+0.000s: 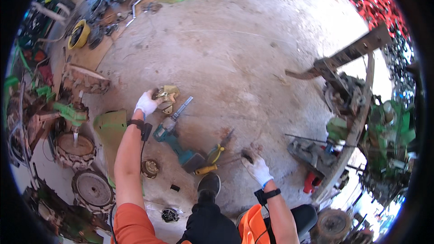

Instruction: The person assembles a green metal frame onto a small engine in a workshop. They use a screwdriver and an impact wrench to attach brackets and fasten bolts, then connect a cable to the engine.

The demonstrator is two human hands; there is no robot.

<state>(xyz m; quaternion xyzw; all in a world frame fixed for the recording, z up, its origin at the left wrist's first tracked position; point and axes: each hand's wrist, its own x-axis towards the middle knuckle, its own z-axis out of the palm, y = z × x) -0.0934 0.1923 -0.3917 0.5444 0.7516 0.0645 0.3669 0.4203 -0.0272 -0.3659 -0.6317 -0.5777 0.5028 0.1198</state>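
My left hand (147, 103), in a white glove with dark fingertips, has its fingers closed on the edge of a gold-coloured metal bracket (170, 91) on the concrete. Just right of it lies a teal cordless drill (174, 142) with a long socket bit pointing away from me. Yellow-handled pliers (216, 153) and a yellow-handled tool (206, 170) rest by the drill's battery. My right hand (257, 169), gloved alike, is low over the floor to the right of the pliers. Its fingers are curled together around a dark spot; what they hold cannot be made out.
A round metal part (150, 168) and a small black block (175, 187) lie near my shoe (209, 185). Green sheet metal (110, 131) and wheels (92, 189) stand left. A rusty steel frame (343, 70) with machinery is right. A yellow bowl (79, 34) stands far left.
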